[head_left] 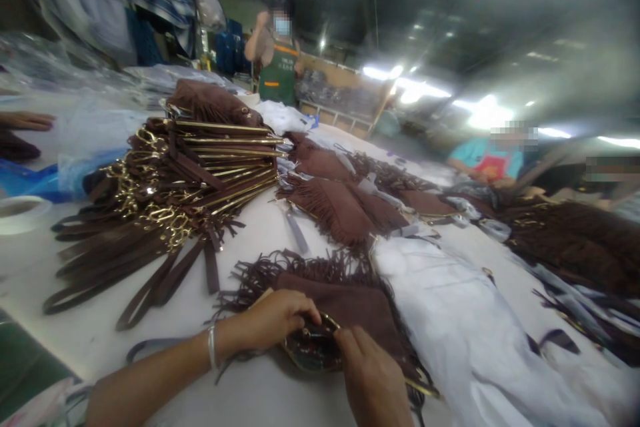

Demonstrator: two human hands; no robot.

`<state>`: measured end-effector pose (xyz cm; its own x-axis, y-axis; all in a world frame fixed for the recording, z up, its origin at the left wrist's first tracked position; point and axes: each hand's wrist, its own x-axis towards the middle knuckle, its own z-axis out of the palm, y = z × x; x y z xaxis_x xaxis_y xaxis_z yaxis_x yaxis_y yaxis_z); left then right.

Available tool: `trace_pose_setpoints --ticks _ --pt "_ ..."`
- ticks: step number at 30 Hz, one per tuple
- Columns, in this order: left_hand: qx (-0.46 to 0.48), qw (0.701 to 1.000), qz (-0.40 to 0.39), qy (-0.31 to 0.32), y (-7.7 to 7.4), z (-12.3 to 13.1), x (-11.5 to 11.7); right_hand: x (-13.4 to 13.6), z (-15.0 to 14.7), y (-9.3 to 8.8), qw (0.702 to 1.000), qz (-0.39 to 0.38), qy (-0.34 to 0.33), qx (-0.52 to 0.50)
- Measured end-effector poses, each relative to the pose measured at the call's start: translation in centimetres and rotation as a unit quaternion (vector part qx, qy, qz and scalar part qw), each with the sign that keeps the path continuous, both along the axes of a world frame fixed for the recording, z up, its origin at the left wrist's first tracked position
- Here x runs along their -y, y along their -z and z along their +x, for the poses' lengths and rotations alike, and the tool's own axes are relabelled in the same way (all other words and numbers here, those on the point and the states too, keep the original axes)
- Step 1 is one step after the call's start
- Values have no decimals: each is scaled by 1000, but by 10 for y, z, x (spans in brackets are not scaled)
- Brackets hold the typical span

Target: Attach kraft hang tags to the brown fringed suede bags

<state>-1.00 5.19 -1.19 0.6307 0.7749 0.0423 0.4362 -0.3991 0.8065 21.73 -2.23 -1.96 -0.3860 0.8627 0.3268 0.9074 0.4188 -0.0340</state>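
Note:
A brown fringed bag (345, 303) lies on the white table (200, 383) in front of me, its gold-edged mouth spread apart toward me. My left hand (280, 320), with a light bracelet at the wrist, grips the left part of the metal frame with bent fingers. On the right side of the opening, my right hand (373, 370) holds the frame's other edge, thumb and fingers closed on it. Dark, shiny contents or lining show between the hands, too unclear to name. The bag's fringe spreads out behind my left hand.
Stacked brown bags (225, 153) with gold frames and straps stand at the left, near a tape roll (23, 213). White stuffing in plastic (450, 307) lies right; more bags (340, 207) lie beyond. One person (280, 70) stands behind the table, another (493, 160) at the right.

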Motion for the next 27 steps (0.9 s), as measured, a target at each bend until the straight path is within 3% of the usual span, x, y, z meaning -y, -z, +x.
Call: trace_pose_setpoints --ticks 5,13,27 --pt "-2 1000 -6 3 -3 -2 3 6 -4 22 998 25 52 26" --pt "6 1000 -9 9 -4 -2 3 7 -9 12 997 18 44 55" --pt "28 998 -30 48 -12 -7 5 9 -13 14 998 -25 51 41"
